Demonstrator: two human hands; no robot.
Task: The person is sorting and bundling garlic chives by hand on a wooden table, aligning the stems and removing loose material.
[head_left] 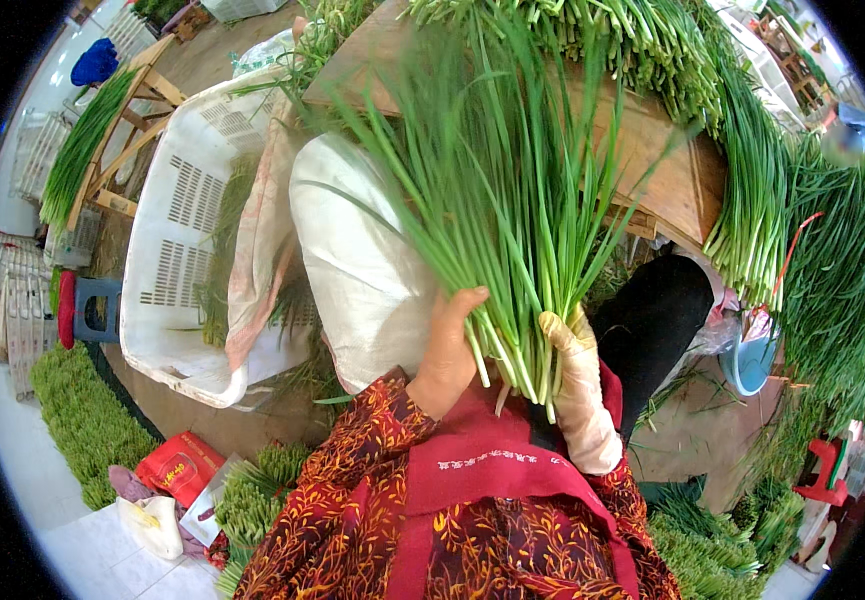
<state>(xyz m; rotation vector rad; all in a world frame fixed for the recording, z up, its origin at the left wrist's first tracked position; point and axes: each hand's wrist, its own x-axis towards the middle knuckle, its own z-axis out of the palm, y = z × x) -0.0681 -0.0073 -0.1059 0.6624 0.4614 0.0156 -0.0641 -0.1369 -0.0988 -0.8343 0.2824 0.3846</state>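
Note:
A loose bunch of garlic chives (512, 235) is held upright between my hands, its pale cut ends toward me and its green leaves fanning out away from me. My bare left hand (449, 345) closes on the bunch's left side near the stem ends, thumb laid along it. On the right side, my right hand (580, 385) in a thin whitish glove grips the stems, fingers mostly hidden behind them. The leaf tips are blurred and reach over a wooden board (667, 170). A white cloth (362, 260) covers my left thigh, under the leaves.
More chives (642, 50) are heaped on the board's far side, with long bundles (752, 210) hanging at its right. To the left stands a white plastic crate (177, 250) with a sack over its side. Chive bundles (87, 420) lie on the floor. A blue bucket (749, 365) sits at right.

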